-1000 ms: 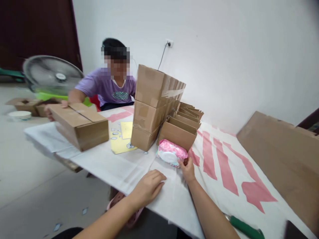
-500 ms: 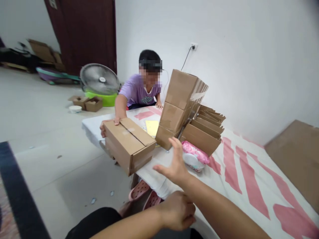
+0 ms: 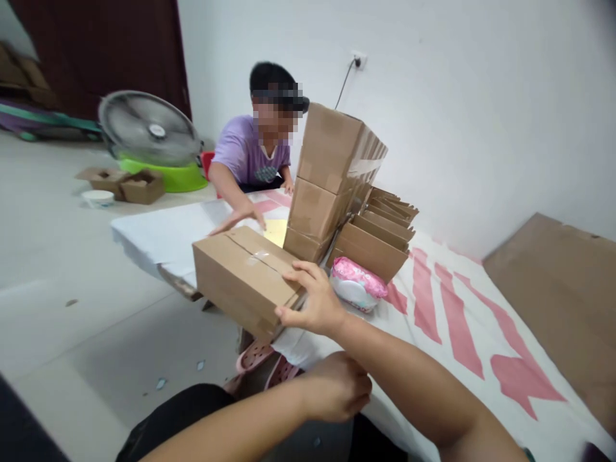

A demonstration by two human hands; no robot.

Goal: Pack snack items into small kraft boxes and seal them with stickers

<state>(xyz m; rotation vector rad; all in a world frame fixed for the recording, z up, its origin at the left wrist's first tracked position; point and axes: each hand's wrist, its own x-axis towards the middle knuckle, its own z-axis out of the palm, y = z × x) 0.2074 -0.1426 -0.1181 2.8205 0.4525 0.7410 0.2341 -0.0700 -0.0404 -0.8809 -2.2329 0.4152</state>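
A closed cardboard box (image 3: 235,276), taped across its top seam, rests tilted at the table's near edge. My right hand (image 3: 312,298) grips its near right end, fingers over the top and thumb on the end face. Below my right forearm, my left hand (image 3: 339,388) is curled closed; whatever it may hold is hidden. At the box's far edge is the other person's hand (image 3: 240,217), fingers stretched out; I cannot tell whether it touches the box. A pink and white pack of wipes (image 3: 359,283) lies just right of my right hand.
Stacked closed boxes (image 3: 327,154) stand on the cloth-covered table (image 3: 452,308), with several open boxes (image 3: 370,247) beside them. A yellow sheet (image 3: 275,232) lies behind the held box. A large cardboard sheet (image 3: 553,295) is at right, a fan (image 3: 154,131) on the floor.
My right hand has moved left and taken hold of the box's near end. The other person's hand has let go of its far end. My left hand stays closed.
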